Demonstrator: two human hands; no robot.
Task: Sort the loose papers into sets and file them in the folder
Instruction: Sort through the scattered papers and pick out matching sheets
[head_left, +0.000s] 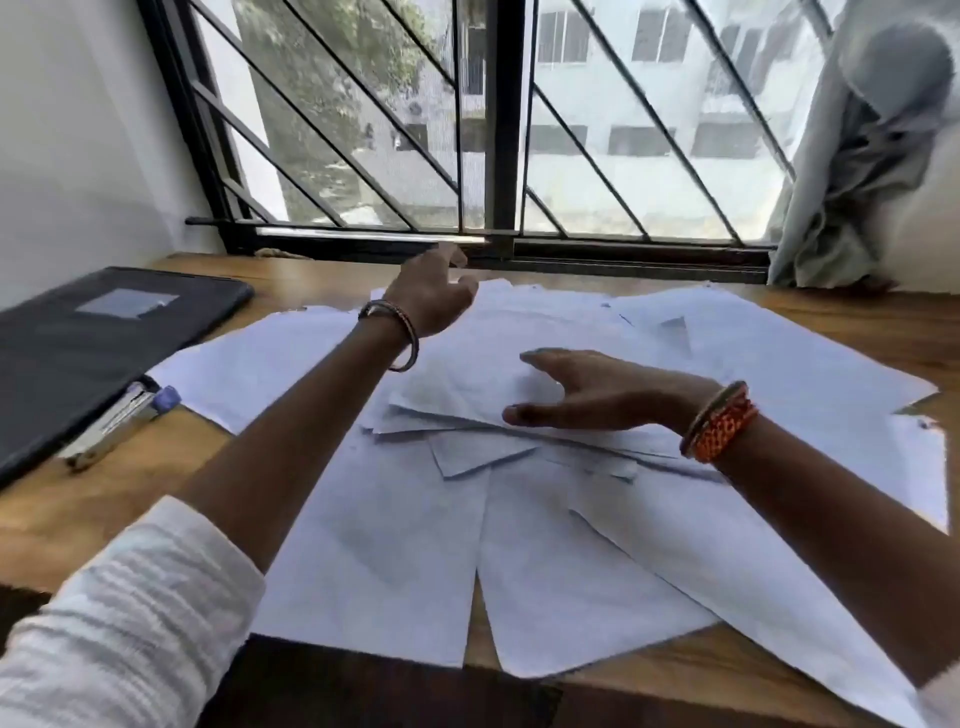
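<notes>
head view, early stage of the sort. your loose papers (545, 545) lie fanned across the wooden table (156, 483), overlapping at odd angles, with a denser heap of smaller sheets (467, 410) near the middle; no squared-off set is visible anywhere in the spread, so you judge that sorting has barely begun. the folder (98, 338), dark and flat, lies closed at the far left of the table, well apart from the central heap, though the nearest sheet's edge comes close to it. nothing appears filed, but its inside is hidden. a stapler (117, 423) rests against the folder's near edge, beside the leftmost sheet.

your left hand (434, 291) reaches over the far side of the spread toward the window (498, 156), fingers loosely spread and holding nothing; whether it touches the paper beneath cannot be told, as the fingertips are blurred. your right hand (582, 392) hovers edge-on over the central heap, fingers extended and thumb apart, gripping no sheet; its lower edge seems near or on the top sheets, but contact is unclear.

what remains, as far as the view shows: gathering the scattered sheets, grouping them into sets, perhaps fastening each, then opening the folder and placing them inside. printed content on the sheets is too faint to read, so no grouping rule can be inferred.
</notes>
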